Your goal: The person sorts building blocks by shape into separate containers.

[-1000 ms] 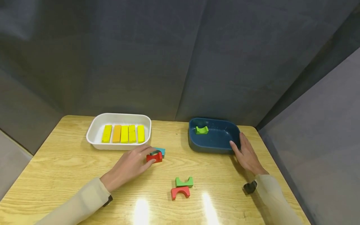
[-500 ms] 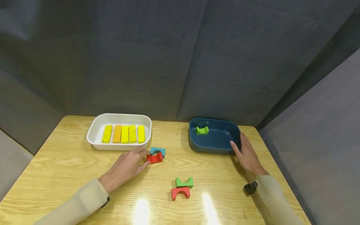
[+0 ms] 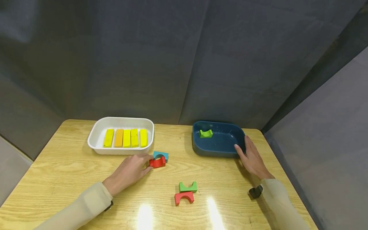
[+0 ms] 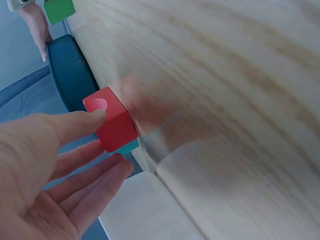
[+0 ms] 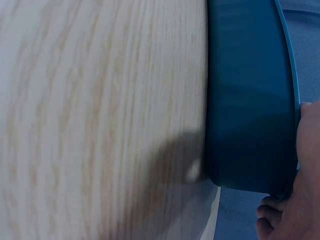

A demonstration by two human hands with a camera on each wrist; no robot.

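Observation:
My left hand is at the left end of a red arch block, pinching it between thumb and index finger. In the left wrist view the thumb lies on the red block, and the other fingers are spread below it. A blue arch block stands directly behind the red one. My right hand rests against the right end of a dark blue tray, thumb at the front rim and fingers along the side. Inside that tray, at the left, sits a green arch block.
A white tray with several yellow blocks and an orange block stands at the back left. Nearer on the wooden table lie another green arch block and a red one, close together. Grey cloth hangs behind.
My left hand has drawn back slightly left, from over the red arch block to its left end. The blocks and the right hand stay where they were.

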